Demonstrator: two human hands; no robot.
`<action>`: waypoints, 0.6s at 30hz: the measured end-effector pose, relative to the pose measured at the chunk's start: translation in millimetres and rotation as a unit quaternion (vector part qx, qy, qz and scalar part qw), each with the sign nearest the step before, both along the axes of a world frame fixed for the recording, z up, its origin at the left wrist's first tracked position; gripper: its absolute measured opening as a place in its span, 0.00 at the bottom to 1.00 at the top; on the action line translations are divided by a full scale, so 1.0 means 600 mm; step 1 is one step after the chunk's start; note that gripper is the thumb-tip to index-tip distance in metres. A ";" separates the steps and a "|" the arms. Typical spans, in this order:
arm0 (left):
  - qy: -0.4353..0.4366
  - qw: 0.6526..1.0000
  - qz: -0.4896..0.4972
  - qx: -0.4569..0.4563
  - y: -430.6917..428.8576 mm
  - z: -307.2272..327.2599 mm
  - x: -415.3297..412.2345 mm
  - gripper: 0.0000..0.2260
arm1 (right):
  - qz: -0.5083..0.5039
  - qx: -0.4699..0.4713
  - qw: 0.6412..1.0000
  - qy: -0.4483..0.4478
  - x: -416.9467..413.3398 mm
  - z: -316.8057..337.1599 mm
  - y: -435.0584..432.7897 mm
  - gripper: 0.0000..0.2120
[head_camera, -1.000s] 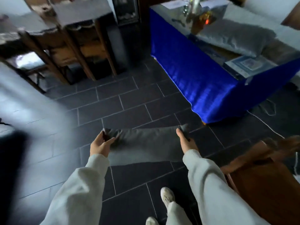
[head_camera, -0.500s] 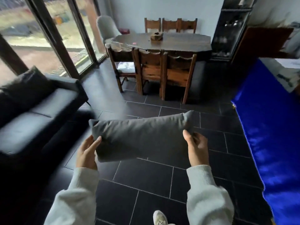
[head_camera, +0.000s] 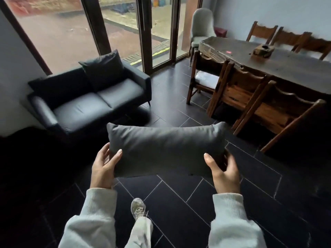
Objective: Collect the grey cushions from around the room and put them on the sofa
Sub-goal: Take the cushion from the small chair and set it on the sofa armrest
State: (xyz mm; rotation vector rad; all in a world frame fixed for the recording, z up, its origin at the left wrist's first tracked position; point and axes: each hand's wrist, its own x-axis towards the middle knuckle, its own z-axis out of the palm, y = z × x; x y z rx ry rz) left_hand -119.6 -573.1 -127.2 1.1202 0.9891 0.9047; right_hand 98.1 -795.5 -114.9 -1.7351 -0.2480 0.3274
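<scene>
A black leather sofa (head_camera: 93, 97) is seen at the far left before the glass doors (head_camera: 125, 27), with one dark cushion (head_camera: 103, 68) propped on it. A long wooden desk (head_camera: 279, 63) with chairs (head_camera: 238, 92) stands at the right. A grey cushion (head_camera: 166, 149) is held above the tiled floor (head_camera: 179, 194), near, clamped at its ends by the left hand (head_camera: 103, 167) and right hand (head_camera: 223, 172).

Table (head_camera: 295, 68) cut by right edge

Wooden chairs (head_camera: 238, 92) line a dark dining table (head_camera: 286, 65) on black tiles (head_camera: 179, 194).
</scene>
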 end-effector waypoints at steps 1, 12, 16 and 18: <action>0.000 1.000 -0.001 0.008 0.033 -0.003 0.017 0.22 | -0.001 -0.001 1.000 -0.004 0.015 -0.004 0.037 0.27; 0.020 0.999 0.017 0.044 0.440 0.016 0.184 0.27 | 0.010 0.009 1.000 -0.025 0.194 0.032 0.460 0.21; 0.036 0.998 0.027 0.039 0.545 0.014 0.219 0.33 | 0.024 -0.003 0.999 -0.030 0.250 0.027 0.577 0.21; 0.042 0.998 0.033 0.037 0.596 0.005 0.241 0.33 | 0.035 -0.003 0.999 -0.027 0.282 0.017 0.635 0.22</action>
